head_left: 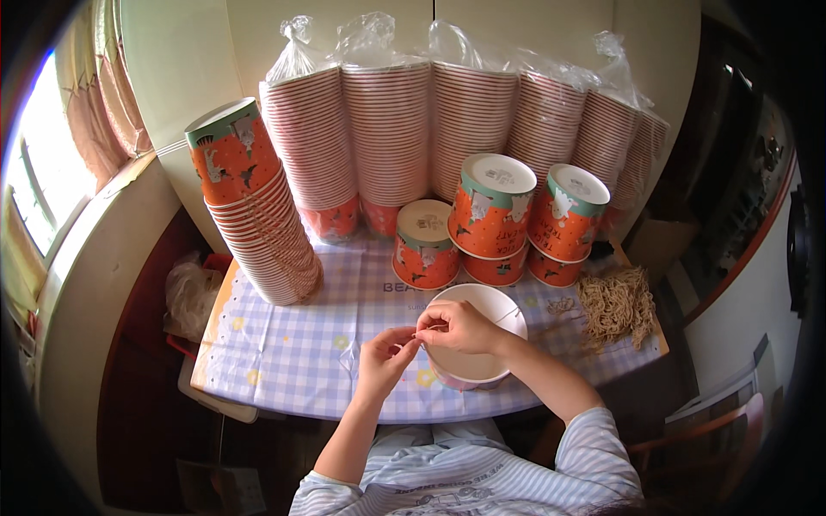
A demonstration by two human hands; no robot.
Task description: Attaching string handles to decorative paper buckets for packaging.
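Observation:
Near the front edge of the table, an open white-lined paper bucket [496,311] stands upright in front of me. My left hand [385,359] is just left of its rim, thumb and fingertips pinched together. Over the bucket's left side, my right hand [458,328] meets it with a pinch of its own. Between the fingertips shows a small bit of thin cord, mostly hidden by the fingers. Another short piece of cord [514,316] crosses the bucket's right rim. A tangled heap of beige cords [617,308] lies at the table's right end.
At the left leans a tall stack of nested orange buckets [258,219] with cords hanging along it. Upside-down orange buckets [492,206] stand behind the work. Tall plastic-bagged bucket stacks [387,129] line the back. A checked cloth [301,361] covers the table.

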